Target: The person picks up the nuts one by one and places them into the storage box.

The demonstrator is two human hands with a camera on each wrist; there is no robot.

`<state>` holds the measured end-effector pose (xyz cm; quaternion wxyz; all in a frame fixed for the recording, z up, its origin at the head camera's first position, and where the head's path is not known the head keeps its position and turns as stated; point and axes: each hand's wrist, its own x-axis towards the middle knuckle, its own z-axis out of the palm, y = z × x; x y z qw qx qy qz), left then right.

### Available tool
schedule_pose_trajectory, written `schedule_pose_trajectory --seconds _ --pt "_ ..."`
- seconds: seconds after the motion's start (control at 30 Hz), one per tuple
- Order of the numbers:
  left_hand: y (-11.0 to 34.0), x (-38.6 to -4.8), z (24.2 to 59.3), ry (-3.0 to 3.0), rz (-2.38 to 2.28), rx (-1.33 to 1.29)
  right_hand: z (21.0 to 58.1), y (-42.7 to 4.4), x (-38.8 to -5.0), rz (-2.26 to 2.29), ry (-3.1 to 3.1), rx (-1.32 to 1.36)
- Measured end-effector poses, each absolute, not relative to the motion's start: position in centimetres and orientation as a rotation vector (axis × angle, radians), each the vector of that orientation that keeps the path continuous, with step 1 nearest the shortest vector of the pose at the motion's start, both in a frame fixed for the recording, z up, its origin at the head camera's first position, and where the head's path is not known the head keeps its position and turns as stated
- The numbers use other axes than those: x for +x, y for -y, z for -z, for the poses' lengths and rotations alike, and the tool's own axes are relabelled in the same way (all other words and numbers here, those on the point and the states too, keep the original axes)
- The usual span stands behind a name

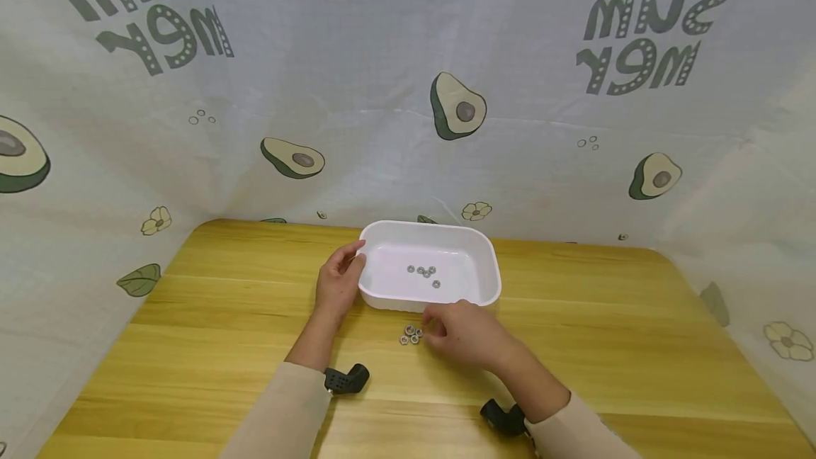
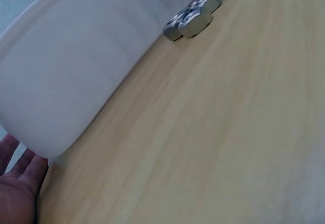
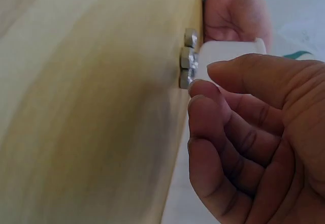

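A white rectangular tray (image 1: 433, 303) stands on the table, with several small metal nuts (image 1: 427, 274) lying on its floor. In front of it, several more hex nuts (image 1: 410, 330) lie in a tight cluster on the wood. My left hand (image 1: 339, 282) rests against the tray's left end, fingers extended along the wall. Just right of the cluster is my right hand (image 1: 468, 335), its fingers loosely bent. In the right wrist view a gap shows between the thumb (image 3: 244, 74) and the index fingertip, with no nut visible between them.
The wooden table (image 1: 210, 346) extends to both sides of the tray. Behind it hangs a pale cloth (image 1: 376, 105) printed with avocados and lettering. A black wrist device (image 1: 347, 379) sits on the left wrist, another (image 1: 503, 418) on the right.
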<state>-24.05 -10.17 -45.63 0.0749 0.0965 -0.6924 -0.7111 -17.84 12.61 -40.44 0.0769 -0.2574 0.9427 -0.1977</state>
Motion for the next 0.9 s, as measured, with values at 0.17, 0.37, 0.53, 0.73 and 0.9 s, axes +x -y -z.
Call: schedule_pose_trajectory --seconds 0.17,0.37,0.53,0.73,0.9 --pt "10.2 -24.1 45.7 2.074 2.153 0.3 41.2 -12.2 -17.8 0.549 -2.842 -0.764" --pt "10.2 -24.2 45.7 2.092 2.156 0.308 41.7 -11.9 -17.9 0.511 -2.863 -0.788" --pt "10.2 -24.2 45.7 2.1 2.156 0.309 41.7 -11.9 -18.0 0.525 -2.844 -0.791" --pt "10.2 -24.3 45.7 2.087 2.159 0.316 41.8 -11.9 -18.2 0.522 -2.838 -0.791" --pt "10.2 -24.4 45.9 2.085 2.164 0.318 41.8 -11.9 -18.3 0.524 -2.841 -0.798"
